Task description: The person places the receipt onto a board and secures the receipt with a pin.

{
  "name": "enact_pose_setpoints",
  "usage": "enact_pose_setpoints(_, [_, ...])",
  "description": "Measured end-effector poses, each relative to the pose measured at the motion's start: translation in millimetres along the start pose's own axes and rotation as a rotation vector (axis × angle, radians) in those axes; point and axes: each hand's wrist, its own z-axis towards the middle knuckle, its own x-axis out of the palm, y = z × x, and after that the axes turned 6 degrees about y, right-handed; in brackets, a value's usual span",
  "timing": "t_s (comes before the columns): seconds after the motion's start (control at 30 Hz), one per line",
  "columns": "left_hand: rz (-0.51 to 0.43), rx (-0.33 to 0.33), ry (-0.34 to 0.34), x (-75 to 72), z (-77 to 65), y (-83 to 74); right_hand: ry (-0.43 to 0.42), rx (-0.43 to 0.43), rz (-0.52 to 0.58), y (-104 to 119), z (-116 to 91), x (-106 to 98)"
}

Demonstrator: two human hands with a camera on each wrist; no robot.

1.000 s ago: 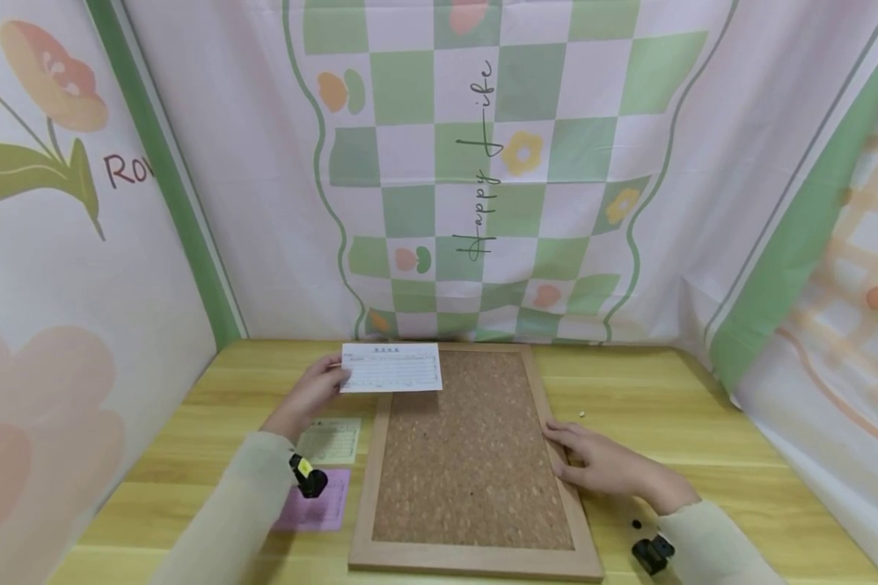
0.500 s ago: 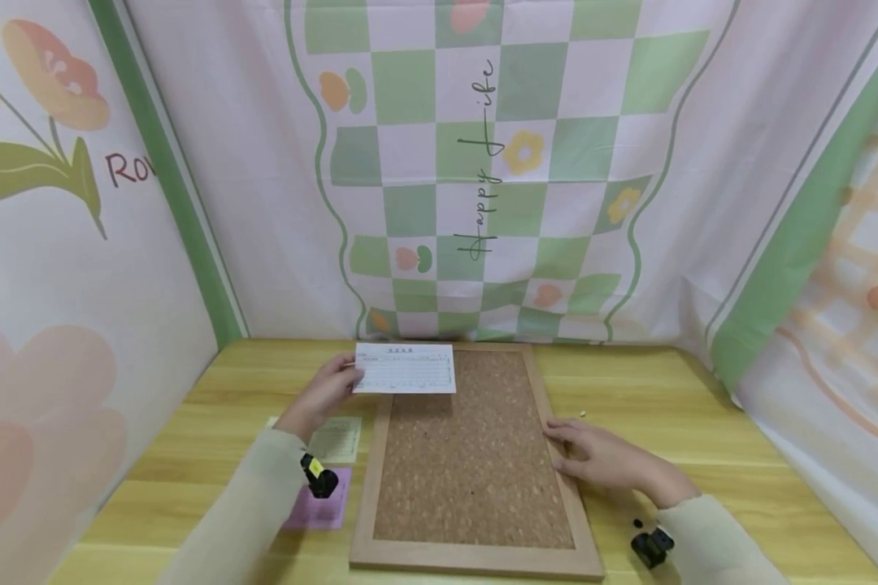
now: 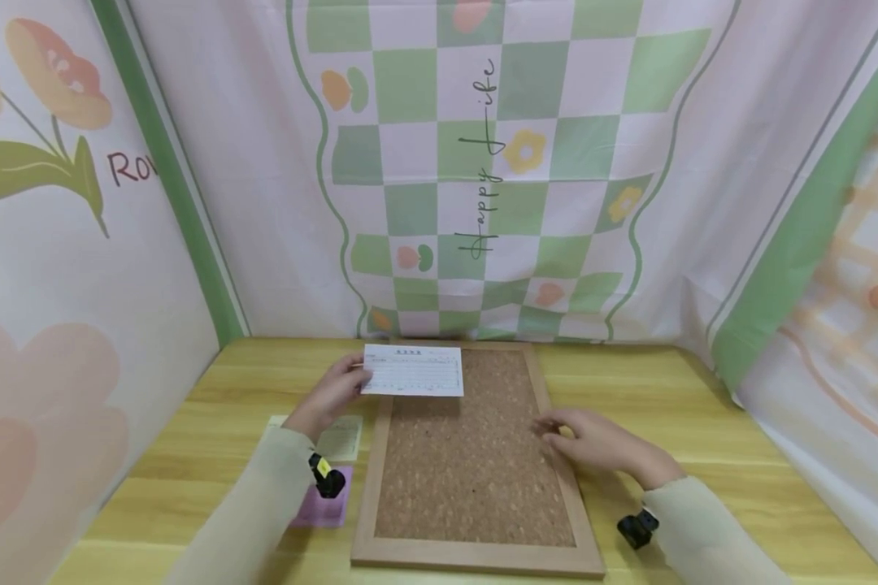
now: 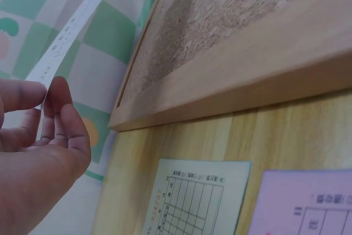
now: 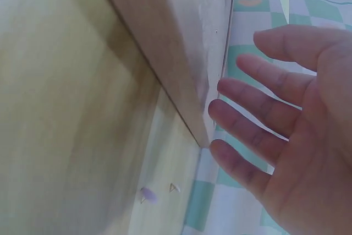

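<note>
At its left edge, my left hand (image 3: 331, 396) pinches a white printed form (image 3: 413, 370) between thumb and fingers. The form is held over the upper left part of a wood-framed cork board (image 3: 475, 479). In the left wrist view the paper (image 4: 74, 26) shows nearly edge-on, raised off the cork. Nothing is in my right hand (image 3: 593, 439); it hovers by the board's right frame, its fingers spread and slightly bent in the right wrist view. On the table left of the board lie a pale green slip (image 4: 192, 196) and a purple slip (image 4: 308, 202), partly covered by my left arm in the head view.
Two small pin-like pieces, one purplish (image 5: 147, 195) and one pale (image 5: 174, 187), lie on the table (image 3: 702, 455) beyond the board's right side. A checkered curtain (image 3: 483, 203) hangs behind the table's back edge.
My left hand has carried the white form a little to the right over the board. My right hand has lifted off the right frame and shifted slightly left and up.
</note>
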Motion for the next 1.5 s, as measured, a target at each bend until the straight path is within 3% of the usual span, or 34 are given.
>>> enact_pose_setpoints(0.93, [-0.046, -0.007, 0.025, 22.7, 11.8, 3.8, -0.124, 0.06, -0.01, 16.5, 42.0, -7.4])
enact_pose_setpoints(1.37, [-0.03, 0.001, 0.028, 30.3, 16.6, 6.8, -0.132, 0.047, 0.097, 23.8, 59.3, -10.4])
enact_pose_setpoints(1.5, [-0.022, -0.002, 0.02, 33.0, 17.0, 6.9, -0.152, 0.081, 0.13, 22.4, 65.4, -9.6])
